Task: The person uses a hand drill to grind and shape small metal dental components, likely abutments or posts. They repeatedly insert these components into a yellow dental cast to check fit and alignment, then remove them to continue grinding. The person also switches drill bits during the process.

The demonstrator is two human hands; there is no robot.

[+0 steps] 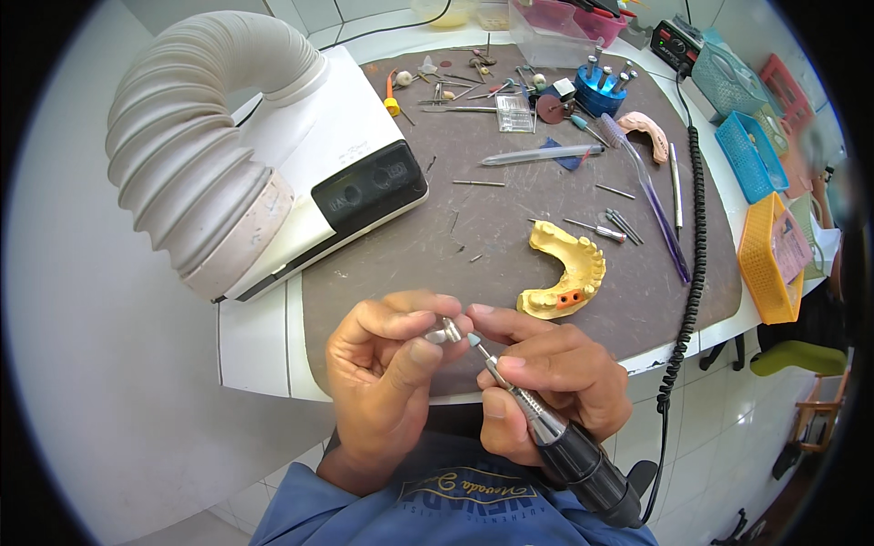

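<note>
Between thumb and fingers, my left hand pinches a small silvery metal dental piece, which looks like a crown or bridge framework. My right hand grips a black and steel rotary handpiece like a pen. A pale blue-green pointed grinding tip on the handpiece sits right beside the metal piece; whether they touch, I cannot tell. Both hands are close together at the table's near edge. Just beyond them lies a yellow dental arch model with an orange section holding dark holes.
At left stands a white box with a thick ribbed hose. A blue bur holder, small tools, a purple toothbrush and a pink arch piece lie farther back. The coiled black cord runs down the right side, near coloured baskets.
</note>
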